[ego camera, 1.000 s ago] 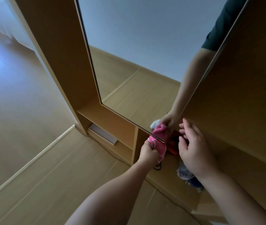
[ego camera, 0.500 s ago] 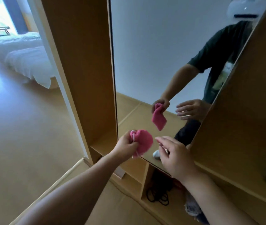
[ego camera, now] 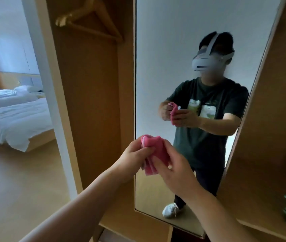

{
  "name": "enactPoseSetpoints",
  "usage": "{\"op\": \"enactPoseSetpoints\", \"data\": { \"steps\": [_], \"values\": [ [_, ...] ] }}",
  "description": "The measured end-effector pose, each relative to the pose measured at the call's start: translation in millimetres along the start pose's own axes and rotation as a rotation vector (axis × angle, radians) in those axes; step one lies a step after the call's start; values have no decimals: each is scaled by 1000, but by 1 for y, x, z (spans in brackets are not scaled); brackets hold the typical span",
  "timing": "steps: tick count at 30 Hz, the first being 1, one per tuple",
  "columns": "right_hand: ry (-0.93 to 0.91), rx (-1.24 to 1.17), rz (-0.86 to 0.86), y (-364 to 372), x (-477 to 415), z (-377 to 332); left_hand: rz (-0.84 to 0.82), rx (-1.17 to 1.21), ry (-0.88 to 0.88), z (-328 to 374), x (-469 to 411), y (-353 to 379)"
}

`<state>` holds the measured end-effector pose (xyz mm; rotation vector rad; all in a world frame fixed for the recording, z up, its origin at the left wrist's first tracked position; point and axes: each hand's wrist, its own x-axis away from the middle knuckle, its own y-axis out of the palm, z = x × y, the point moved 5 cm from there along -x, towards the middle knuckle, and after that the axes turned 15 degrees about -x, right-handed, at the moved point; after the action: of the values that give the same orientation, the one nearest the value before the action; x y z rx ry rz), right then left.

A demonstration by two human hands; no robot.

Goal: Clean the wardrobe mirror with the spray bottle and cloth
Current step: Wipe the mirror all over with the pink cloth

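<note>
While left hand (ego camera: pixel 134 155) grips cloth (ego camera: pixel 153 141), right hand (ego camera: pixel 178 171) pinches

Only two uncovered forearms are shown in direct view: the left forearm (ego camera: pixel 86 198) is seen at seven o'clock and the right forearm (ego camera: pixel 217 215) at five o'clock. The clothing is shown only as a reflection in the mirror (ego camera: pixel 165 49). A dark green T-shirt (ego camera: pixel 208 137) is worn, its short sleeves ended above the elbow, and a pale, blocky print (ego camera: pixel 201 109) is carried across the chest. A white headset (ego camera: pixel 203 62) is worn over the eyes at about one o'clock and is held by a white strap (ego camera: pixel 213 43) passed over the crown. Dark trousers (ego camera: pixel 206 179) are worn below, and a white laced shoe (ego camera: pixel 170 209) is seen at about five o'clock.
</note>
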<state>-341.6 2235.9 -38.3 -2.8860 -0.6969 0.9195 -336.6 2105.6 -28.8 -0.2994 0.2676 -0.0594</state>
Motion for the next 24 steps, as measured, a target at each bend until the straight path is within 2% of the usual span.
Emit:
{"op": "enactPoseSetpoints", "data": {
  "steps": [3, 6, 8, 12, 16, 20, 24],
  "values": [
    [-34, -117, 96, 4, -5, -12, 5, 47, 49, 11, -8, -3],
    [-69, -102, 160, -4, -14, -23, -35, 81, 89, 18, -22, -3],
    [-99, -109, 146, -12, -22, -29, -54, 29, 148, 24, -31, 0],
    [-141, -72, 124, -33, -41, -42, 29, -22, 238, 40, -57, -2],
    [-295, 207, 187, -60, -59, -56, 67, -63, 305, 61, -80, -8],
    [-429, 432, 441, -104, -66, -71, 137, -48, 351, 74, -102, -25],
    [-547, 721, 714, -152, -64, -92, 129, -46, 406, 81, -119, -42]
  ]
}}
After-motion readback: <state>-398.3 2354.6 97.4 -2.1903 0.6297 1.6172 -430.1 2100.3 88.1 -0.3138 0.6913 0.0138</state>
